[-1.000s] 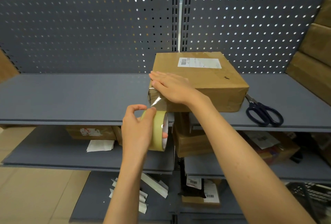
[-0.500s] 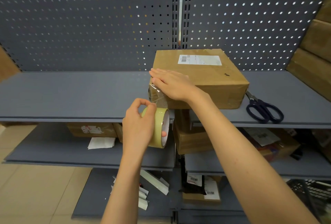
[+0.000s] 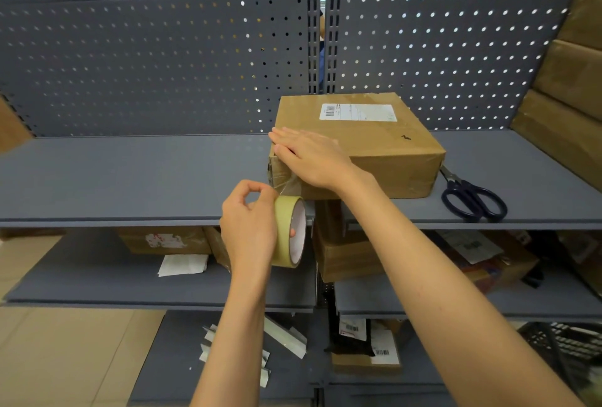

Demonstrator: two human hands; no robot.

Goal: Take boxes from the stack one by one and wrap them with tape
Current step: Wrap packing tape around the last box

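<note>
box: brown cardboard box (image 3: 374, 143) with white label, on grey metal shelf (image 3: 130, 178), front-left corner under right hand
right hand (image 3: 309, 156): flat, fingers straight, pressing box's top-left edge
left hand (image 3: 249, 224): grips yellowish tape roll (image 3: 290, 231) just below box corner; clear strip runs to box
scissors: dark-handled scissors (image 3: 472, 200) right of box
room: grey pegboard wall (image 3: 163, 64), stacked cardboard boxes (image 3: 573, 81) far right

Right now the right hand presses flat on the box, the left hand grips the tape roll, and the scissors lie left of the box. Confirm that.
Not quite. In the head view the scissors lie right of the box, not left. The right hand presses flat on the box and the left hand grips the tape roll.
</note>
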